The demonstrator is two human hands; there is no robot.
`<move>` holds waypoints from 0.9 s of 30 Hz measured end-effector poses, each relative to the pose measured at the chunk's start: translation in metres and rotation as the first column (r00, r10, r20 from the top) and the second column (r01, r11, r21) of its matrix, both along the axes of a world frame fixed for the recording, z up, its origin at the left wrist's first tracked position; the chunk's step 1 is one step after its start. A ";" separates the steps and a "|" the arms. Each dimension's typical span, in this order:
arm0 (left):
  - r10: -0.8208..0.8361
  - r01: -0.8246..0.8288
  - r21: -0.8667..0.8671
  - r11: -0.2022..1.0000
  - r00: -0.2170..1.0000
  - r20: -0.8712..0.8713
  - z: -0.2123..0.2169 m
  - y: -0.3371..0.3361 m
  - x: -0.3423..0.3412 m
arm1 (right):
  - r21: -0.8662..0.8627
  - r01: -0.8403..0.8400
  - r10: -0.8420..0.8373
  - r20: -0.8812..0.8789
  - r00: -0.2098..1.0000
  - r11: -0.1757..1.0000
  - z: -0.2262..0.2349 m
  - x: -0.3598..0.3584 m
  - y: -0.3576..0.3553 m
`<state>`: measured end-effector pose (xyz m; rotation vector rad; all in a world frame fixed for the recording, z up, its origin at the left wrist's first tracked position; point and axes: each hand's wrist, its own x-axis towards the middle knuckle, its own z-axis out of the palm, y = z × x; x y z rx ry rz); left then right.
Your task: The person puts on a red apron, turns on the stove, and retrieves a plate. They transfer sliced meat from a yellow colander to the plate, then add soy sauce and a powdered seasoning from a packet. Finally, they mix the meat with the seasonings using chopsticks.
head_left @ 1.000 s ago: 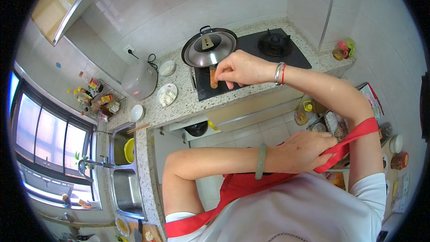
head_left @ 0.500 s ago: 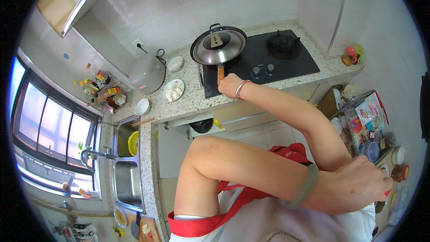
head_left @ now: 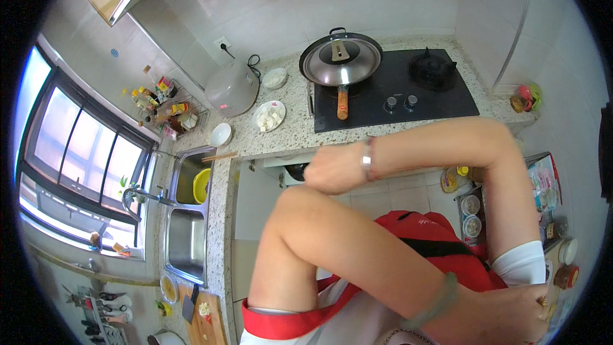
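On the left part of the black cooktop (head_left: 434, 107) stands a wok with a domed steel lid (head_left: 361, 66); its wooden handle (head_left: 343, 103) points toward me, untouched. My right hand (head_left: 335, 169) is closed below the counter edge, near my left elbow, its fingers curled and mostly hidden. My left arm crosses my body. At the far lower right my left hand (head_left: 498, 313) is bent closed near a jar with a red lid (head_left: 566, 276); whatever it might hold is hidden. Left of the wok sit a plate of white chunks (head_left: 268, 117) and a bowl of white food (head_left: 275, 78).
A grey rice cooker (head_left: 231, 92), a white bowl (head_left: 221, 135) and chopsticks (head_left: 220, 156) are on the counter. Leftward lie a double sink (head_left: 187, 243), a bottle rack (head_left: 182, 118) and a cutting board (head_left: 207, 326). A yellow-capped bottle (head_left: 451, 180) and several jars stand at right.
My right hand has let go of the wok handle and drawn back toward my body. My left hand has moved lower. The whole view has shifted, placing the wok farther right.
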<state>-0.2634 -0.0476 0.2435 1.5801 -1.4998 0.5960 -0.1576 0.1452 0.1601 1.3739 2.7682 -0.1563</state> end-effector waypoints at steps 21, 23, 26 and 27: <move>0.355 0.280 0.733 0.621 0.733 -0.581 -0.011 0.211 -0.034 | -0.559 -0.185 -0.090 -0.428 0.899 0.808 0.091 0.015 -0.216; 0.346 0.278 0.724 0.631 0.735 -0.583 -0.016 0.210 -0.031 | -0.582 -0.161 -0.089 -0.376 0.923 0.797 0.083 0.014 -0.214; 0.408 0.191 0.681 0.707 0.675 -0.614 -0.026 0.213 -0.032 | -0.550 -0.093 -0.078 -0.280 0.957 0.830 0.076 0.006 -0.201; 0.463 0.093 0.702 0.707 0.689 -0.558 -0.030 0.217 -0.028 | -0.514 -0.077 -0.080 -0.276 0.958 0.854 0.074 0.000 -0.195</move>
